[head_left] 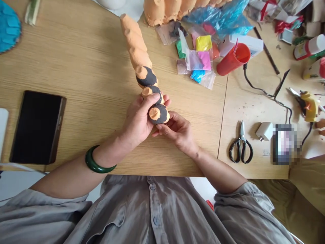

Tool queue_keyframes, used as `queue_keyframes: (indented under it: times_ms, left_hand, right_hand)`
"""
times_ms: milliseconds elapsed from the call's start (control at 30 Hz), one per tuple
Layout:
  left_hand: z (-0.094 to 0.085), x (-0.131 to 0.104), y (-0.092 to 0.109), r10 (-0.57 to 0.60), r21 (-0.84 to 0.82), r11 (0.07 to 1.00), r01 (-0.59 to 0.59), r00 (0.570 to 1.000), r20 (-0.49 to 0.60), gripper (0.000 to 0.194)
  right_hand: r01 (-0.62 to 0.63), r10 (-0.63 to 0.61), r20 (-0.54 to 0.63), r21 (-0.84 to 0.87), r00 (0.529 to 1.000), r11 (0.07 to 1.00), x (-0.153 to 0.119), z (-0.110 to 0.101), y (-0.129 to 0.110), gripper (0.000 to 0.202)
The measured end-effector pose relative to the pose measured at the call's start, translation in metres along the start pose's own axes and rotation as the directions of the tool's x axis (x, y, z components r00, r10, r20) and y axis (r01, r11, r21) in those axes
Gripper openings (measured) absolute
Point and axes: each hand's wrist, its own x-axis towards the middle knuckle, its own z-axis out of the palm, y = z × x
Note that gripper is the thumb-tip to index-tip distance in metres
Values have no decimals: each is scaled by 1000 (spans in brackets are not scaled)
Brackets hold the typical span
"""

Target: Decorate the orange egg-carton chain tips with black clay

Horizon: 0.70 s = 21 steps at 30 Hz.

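Note:
A long strip of orange egg carton [137, 44] slants away from me above the wooden table. Its three nearest cups carry a black coating [162, 113], which leaves their tips and patches of the sides orange. My left hand [138, 117] is wrapped round the near part of the strip, its thumb lying across the second black cup. At the nearest cup's lower edge, my right hand [179, 130] pinches with thumb and fingers. Whether a small bit of material is between those fingertips is hidden.
Bags of coloured clay [200, 61], a red cup [233, 59] and a larger orange egg carton [175, 10] are at the back. Scissors [241, 144], a white charger [264, 131] and a black cable lie right. A dark phone [38, 127] lies left. Another person's hand [321, 125] shows far right.

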Motion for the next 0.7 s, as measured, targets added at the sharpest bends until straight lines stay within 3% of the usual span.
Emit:
queue_keyframes:
  times_ms: [333, 500, 700]
  left_hand:
    - [-3, -6, 1, -97, 33, 995, 96, 995, 32, 27]
    - [-3, -6, 3, -76, 55, 996, 74, 996, 37, 33]
    - [-1, -6, 5, -100, -21, 995, 100, 995, -14, 20]
  right_hand:
    - [27, -27, 50, 6, 998, 1000, -4, -7, -4, 40]
    - [50, -49, 63, -19, 997, 999, -4, -7, -6, 35]
    - [-35, 20, 175, 85, 984, 996, -2, -11, -5, 40]
